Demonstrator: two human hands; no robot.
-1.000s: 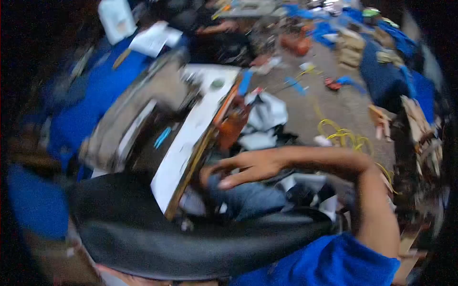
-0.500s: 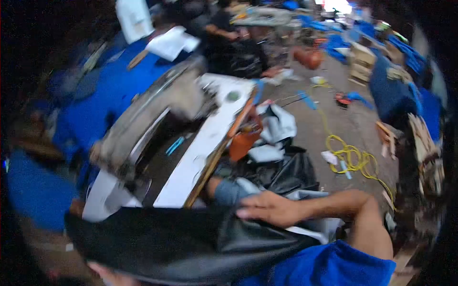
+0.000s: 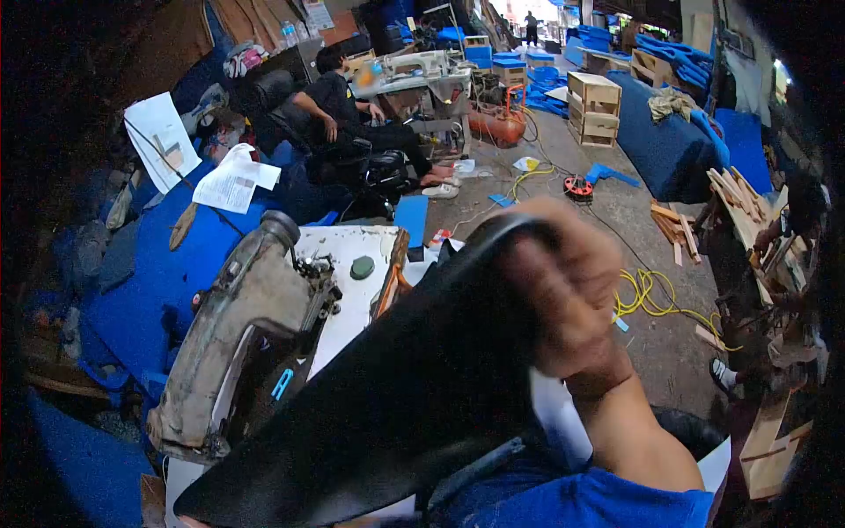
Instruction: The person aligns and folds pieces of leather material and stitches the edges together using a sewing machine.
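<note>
My right hand [image 3: 572, 290] is raised, its fingers closed over the upper edge of a black leather-like sheet [image 3: 378, 414]. The sheet slopes down to the lower left and covers part of the white worktable [image 3: 339, 339]. Only a sliver of skin, seemingly my left hand [image 3: 192, 522], shows beneath the sheet's lower left corner; its fingers are hidden. Left of the sheet stands a worn grey sewing machine [image 3: 224, 330]. Small blue thread snips [image 3: 282, 385] lie beside it, and a green round object [image 3: 362, 267] sits on the tabletop.
Blue fabric [image 3: 132, 317] is heaped at left, with printed papers [image 3: 233, 180] on it. Further back a person [image 3: 339, 114] sits by another sewing machine [image 3: 422, 66]. An orange compressor [image 3: 497, 126], a yellow hose [image 3: 647, 295] and wood pieces [image 3: 748, 211] are on the floor to the right.
My right hand has gone from lying flat on the black sheet to gripping its edge, lifting it up and forward. My view has shifted, and the left hand is now nearly out of sight.
</note>
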